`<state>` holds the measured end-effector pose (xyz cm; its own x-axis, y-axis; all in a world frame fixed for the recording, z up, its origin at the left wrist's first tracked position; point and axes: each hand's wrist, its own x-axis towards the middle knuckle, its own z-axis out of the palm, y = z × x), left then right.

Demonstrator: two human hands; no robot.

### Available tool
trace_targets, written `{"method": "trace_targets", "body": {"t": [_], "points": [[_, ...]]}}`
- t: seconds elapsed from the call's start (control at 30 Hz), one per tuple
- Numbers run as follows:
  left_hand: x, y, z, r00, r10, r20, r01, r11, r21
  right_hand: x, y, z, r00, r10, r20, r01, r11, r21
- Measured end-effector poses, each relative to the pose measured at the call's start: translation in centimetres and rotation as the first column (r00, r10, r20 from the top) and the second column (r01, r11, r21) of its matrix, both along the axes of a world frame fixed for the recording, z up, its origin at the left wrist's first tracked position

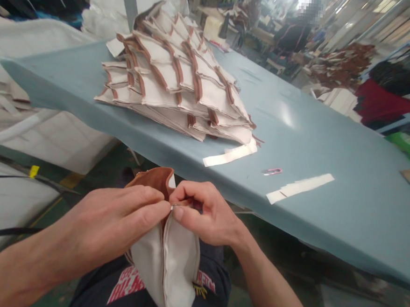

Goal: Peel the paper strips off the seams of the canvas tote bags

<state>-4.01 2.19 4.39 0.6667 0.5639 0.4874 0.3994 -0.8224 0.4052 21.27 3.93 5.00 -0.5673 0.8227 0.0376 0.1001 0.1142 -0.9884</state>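
Over my lap I hold a sewn piece [180, 259], off-white outside with a seam down its middle and brown on the inner side at its top. My left hand [123, 218] pinches its upper edge just left of the seam. Close against it, my right hand [204, 212] grips the same edge with thumb and bent fingers. A tiny white bit shows between the fingertips; I cannot make out what it is. On the table lie pink-handled thread snips [272, 171], apart from both hands.
A blue-grey table [317, 147] stands ahead. It bears a large pile of similar white-and-brown pieces [182, 81] and white strips at its near edge, one strip [301, 188] to the right. White sacks [45, 133] lie left. A person [295, 36] sits in the background.
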Motion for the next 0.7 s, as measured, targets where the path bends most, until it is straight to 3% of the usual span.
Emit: {"method": "trace_targets", "body": {"t": [0.1, 0.23, 0.4, 0.47, 0.57, 0.7], "points": [[-0.3, 0.5, 0.0, 0.993, -0.050, -0.104, 0.062, 0.992, 0.109, 0.0, 0.1, 0.3, 0.999, 0.020, -0.035, -0.026, 0.986, -0.163], [-0.7, 0.9, -0.3, 0.980, -0.086, -0.181, 0.104, 0.990, 0.097, -0.1, 0.2, 0.0, 0.998, -0.008, -0.061, -0.007, 0.968, -0.249], [-0.3, 0.7, -0.6, 0.994, -0.056, -0.091, 0.064, 0.994, 0.085, -0.1, -0.1, -0.5, 0.998, -0.016, -0.055, -0.001, 0.955, -0.298], [0.1, 0.4, -0.3, 0.999, -0.037, -0.035, 0.038, 0.999, 0.031, -0.1, -0.4, -0.4, 0.999, -0.043, -0.013, 0.039, 0.975, -0.219], [0.5, 0.0, 0.3, 0.999, 0.030, 0.044, -0.026, 0.994, -0.110, 0.1, -0.7, 0.0, 0.995, -0.086, 0.049, 0.086, 0.996, 0.007], [0.5, 0.2, 1.1, 0.988, 0.148, 0.034, -0.133, 0.953, -0.272, 0.3, -1.0, -0.1, 0.980, -0.166, 0.108, 0.121, 0.935, 0.334]]}}
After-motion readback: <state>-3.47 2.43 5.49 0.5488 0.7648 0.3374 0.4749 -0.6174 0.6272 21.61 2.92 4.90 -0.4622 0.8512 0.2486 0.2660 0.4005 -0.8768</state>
